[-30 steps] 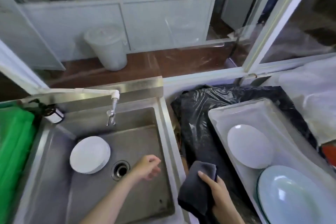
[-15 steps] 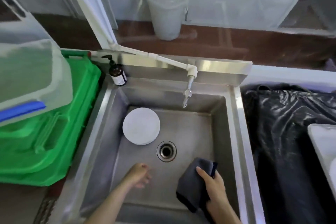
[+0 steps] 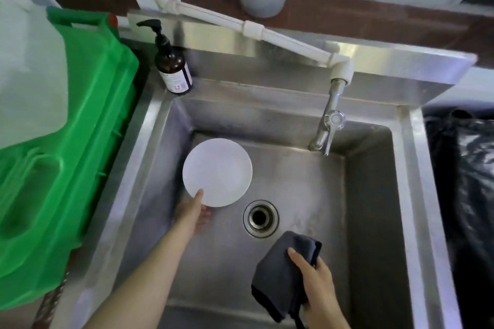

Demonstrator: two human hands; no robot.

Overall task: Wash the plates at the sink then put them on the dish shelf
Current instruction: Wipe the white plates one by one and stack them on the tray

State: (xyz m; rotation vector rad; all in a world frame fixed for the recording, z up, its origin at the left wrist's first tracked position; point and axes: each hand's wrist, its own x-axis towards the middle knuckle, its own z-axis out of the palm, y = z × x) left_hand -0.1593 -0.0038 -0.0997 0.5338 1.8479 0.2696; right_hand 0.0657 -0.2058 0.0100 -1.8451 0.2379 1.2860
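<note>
In a steel sink (image 3: 379, 195), a person's left hand (image 3: 193, 211) grips the near edge of a white plate (image 3: 217, 171), thumb laid over the rim and fingers curled beneath it. The plate sits toward the basin's left side, near the far-left corner, its near edge seemingly lifted off the bottom; whether more plates lie under it cannot be told. The right hand (image 3: 316, 284) holds a dark grey cloth (image 3: 280, 272) low over the basin's near right part, thumb pressed across the folded fabric and fingers wrapped behind it, with a loose end hanging down. Between the two hands and a little beyond them, the round drain (image 3: 260, 218) lies open in the basin floor, just right of the plate. A metal tap (image 3: 327, 128) hangs over the far right of the basin, fed by a white pipe (image 3: 240, 25) that runs diagonally down from the upper left. A brown pump bottle (image 3: 173, 67) with a black nozzle stands on the sink's far-left corner ledge. Just left of the sink stands a green plastic crate (image 3: 66, 155), with a clear plastic container (image 3: 29, 67) resting on top of it. Black plastic sheeting (image 3: 465, 181) covers the surface to the right of the sink.
</note>
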